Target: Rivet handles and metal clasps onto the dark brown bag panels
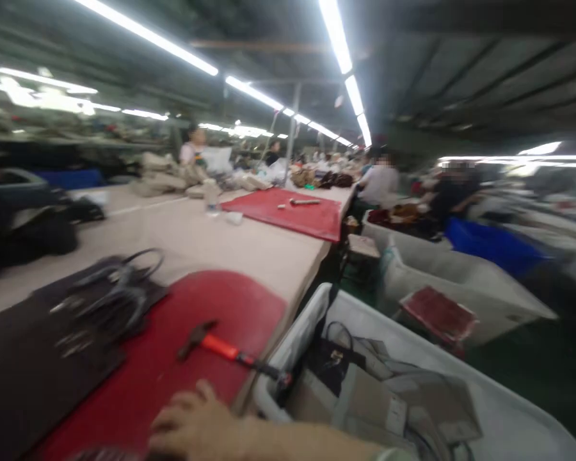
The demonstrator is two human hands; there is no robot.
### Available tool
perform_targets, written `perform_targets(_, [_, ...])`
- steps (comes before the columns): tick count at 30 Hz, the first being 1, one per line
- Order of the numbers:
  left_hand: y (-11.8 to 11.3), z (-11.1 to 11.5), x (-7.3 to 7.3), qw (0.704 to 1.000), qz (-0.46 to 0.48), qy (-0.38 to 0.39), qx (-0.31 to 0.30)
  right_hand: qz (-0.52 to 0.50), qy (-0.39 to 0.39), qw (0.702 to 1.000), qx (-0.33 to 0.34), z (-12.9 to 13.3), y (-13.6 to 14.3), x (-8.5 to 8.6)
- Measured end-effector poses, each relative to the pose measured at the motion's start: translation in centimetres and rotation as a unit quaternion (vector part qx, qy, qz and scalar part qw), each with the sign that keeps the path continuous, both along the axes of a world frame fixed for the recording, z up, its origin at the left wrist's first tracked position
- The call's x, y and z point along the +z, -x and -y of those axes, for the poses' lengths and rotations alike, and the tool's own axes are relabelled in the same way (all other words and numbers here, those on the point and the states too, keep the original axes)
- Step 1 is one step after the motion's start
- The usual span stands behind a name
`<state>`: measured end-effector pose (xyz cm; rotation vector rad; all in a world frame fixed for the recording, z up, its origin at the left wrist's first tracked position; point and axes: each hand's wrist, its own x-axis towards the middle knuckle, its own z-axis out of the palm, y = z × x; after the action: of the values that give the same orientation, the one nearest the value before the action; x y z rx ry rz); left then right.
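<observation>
My right hand reaches in from the lower right, its forearm crossing the near end of a white bin. The fingers look spread over a red mat, and nothing shows in them. Whether they touch the mat is unclear through the blur. Just beyond them lies a claw hammer with an orange and black handle, its end reaching over the table edge. Left of it are a dark flat sheet and a blurred heap of dark straps with metal fittings. My left hand is out of view.
At the right, a white bin holds dark and grey-beige bags or panels. Beyond it stand a red-topped stool and another white bin. Farther along the pale table lies a second red mat. Several people work in the background.
</observation>
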<state>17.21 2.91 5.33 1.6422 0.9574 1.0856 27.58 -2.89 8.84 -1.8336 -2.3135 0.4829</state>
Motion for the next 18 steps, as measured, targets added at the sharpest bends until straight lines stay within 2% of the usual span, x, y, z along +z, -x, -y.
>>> perform_targets(1, [2.0, 0.1, -0.9, 0.999, -0.023, 0.003, 0.040, -0.031, -0.003, 0.999, 0.017, -0.4, 0.0, -1.3])
perform_targets(4, [6.6, 0.7, -3.5, 0.987, -0.082, 0.004, 0.141, -0.087, -0.019, 0.996, -0.024, -1.7, 0.2, -4.8])
perform_targets(7, [8.1, 0.8, -5.2, 0.984, -0.055, -0.014, 0.166, -0.112, -0.029, 0.993, -0.015, -2.4, 0.0, -6.5])
perform_targets(10, [7.7, 0.7, -5.7, 0.985, 0.014, -0.003, 0.169, -0.109, -0.045, 0.993, -0.007, -2.3, -0.2, -6.6])
perform_targets(15, [6.9, 0.5, -5.2, 0.978, 0.109, 0.050, 0.173, -0.070, -0.076, 0.995, -0.018, -2.3, 0.2, -6.1])
perform_targets(18, [6.9, 0.0, -4.8, 0.967, 0.157, 0.099, 0.171, -0.037, -0.102, 0.994, 0.027, -3.0, 0.6, -5.1])
